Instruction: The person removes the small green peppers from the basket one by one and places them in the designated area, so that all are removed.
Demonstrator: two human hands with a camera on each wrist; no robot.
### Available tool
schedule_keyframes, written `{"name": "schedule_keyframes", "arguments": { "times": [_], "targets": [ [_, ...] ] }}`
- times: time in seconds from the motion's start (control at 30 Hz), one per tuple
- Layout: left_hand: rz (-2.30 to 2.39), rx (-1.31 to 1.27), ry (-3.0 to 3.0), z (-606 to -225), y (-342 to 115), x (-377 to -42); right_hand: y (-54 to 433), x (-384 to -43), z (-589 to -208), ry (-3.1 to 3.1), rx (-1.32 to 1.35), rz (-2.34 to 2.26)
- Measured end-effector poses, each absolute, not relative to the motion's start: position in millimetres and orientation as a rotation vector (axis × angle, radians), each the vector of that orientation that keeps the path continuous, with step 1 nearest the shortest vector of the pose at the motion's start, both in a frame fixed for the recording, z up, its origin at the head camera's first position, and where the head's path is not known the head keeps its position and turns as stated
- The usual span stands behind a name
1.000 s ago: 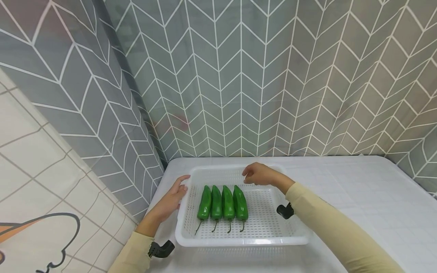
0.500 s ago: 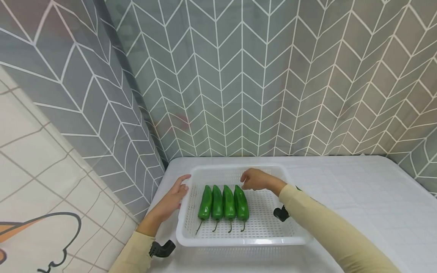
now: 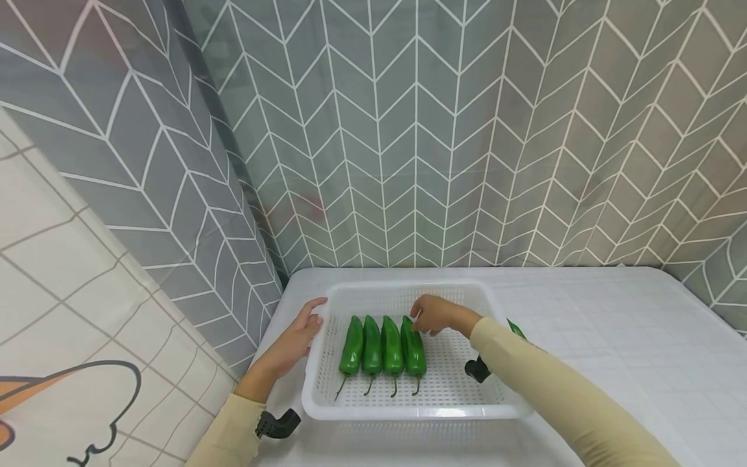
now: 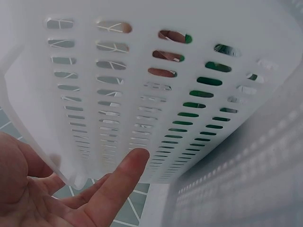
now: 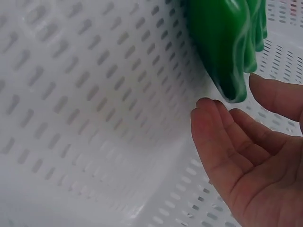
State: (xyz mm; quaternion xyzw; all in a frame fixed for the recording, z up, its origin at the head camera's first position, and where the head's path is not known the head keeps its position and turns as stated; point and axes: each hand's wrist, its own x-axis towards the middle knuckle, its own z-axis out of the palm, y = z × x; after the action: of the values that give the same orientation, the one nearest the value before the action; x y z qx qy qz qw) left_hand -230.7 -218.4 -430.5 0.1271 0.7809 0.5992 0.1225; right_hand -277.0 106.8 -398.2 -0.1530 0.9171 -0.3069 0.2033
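Several long green chili peppers (image 3: 392,347) lie side by side in the left half of a white perforated plastic basket (image 3: 403,412), stems toward me. My right hand (image 3: 434,314) is inside the basket at the tip of the rightmost pepper (image 3: 414,353). In the right wrist view, that pepper's tip (image 5: 227,71) hangs between my spread thumb and fingers (image 5: 208,127), with a gap around it. My left hand (image 3: 299,331) rests at the basket's left rim. In the left wrist view, its extended finger (image 4: 120,179) lies against the outer slotted wall (image 4: 128,75).
The basket stands on a table with a white cloth (image 3: 583,324). A green tip (image 3: 516,329) shows on the table right of the basket, mostly hidden behind my right sleeve (image 3: 560,383). A grey patterned curtain (image 3: 408,162) hangs behind the table.
My right hand has moved down and slightly left to the rightmost pepper's tip. A green tip has come into view behind the right sleeve. The left hand and peppers have stayed put.
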Motion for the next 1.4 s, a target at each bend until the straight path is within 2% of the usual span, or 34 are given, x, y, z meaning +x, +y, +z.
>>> {"name": "schedule_keyframes", "arguments": {
  "times": [0.8,1.4],
  "targets": [
    [1.749,0.357,2.289,-430.5,-218.8,-231.4,96.3,-274.4,-409.8,2.457,-0.288,-0.965],
    [1.747,0.376,2.283,-430.4,-218.7,-231.5,101.6,-277.8,-406.4,2.472,-0.33,-0.977]
  ]
}}
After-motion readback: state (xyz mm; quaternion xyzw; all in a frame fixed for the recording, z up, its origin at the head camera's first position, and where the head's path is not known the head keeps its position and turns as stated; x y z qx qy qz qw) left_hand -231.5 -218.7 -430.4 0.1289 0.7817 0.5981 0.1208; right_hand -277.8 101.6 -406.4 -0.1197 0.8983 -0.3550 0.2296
